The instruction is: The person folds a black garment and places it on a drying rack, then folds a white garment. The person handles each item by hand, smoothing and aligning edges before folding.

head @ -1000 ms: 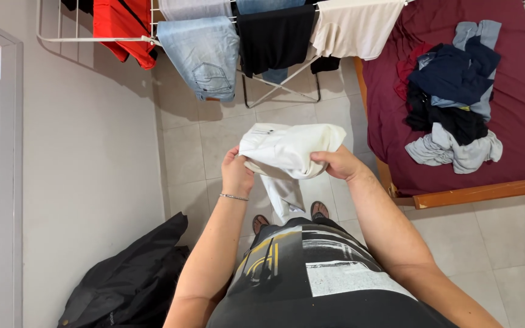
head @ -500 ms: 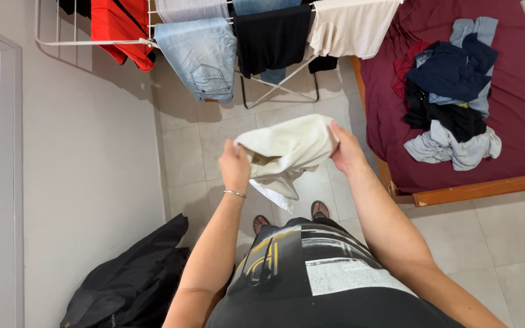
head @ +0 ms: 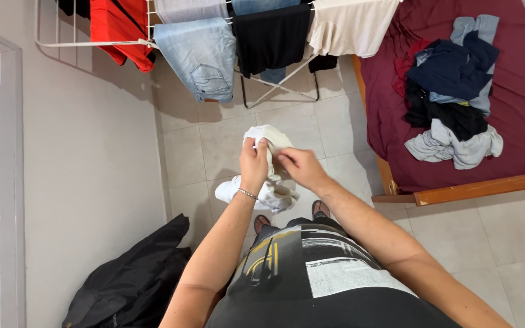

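Head view: since half a second ago, both hands drawn together at frame centre, bunching the white garment (head: pixel 267 164) that was stretched wide between them. Left hand (head: pixel 253 167) closing around the upper fold, fingers curled tight over the cloth; right hand (head: pixel 296 169) pinching the same bundle just beside it, fingers partly bent and touching the fabric. Hanging loose below the hands, above the sandalled feet (head: pixel 290 214), is a tail of the garment.

Holding it well, by the look of it, means keeping the two grips close and even, gathering the dangling tail before it trails toward the tiled floor (head: pixel 226 140), and smoothing folds rather than crushing them.

Standing across the top of the frame: drying rack (head: pixel 92 42) carrying a red top (head: pixel 120 27), pale jeans (head: pixel 205 54), black shirt (head: pixel 271 36) and cream shirt (head: pixel 350 24). Lying at upper right: heap of clothes (head: pixel 451 91) on the maroon bed (head: pixel 518 121). Slumping at lower left: black bag (head: pixel 129 279).
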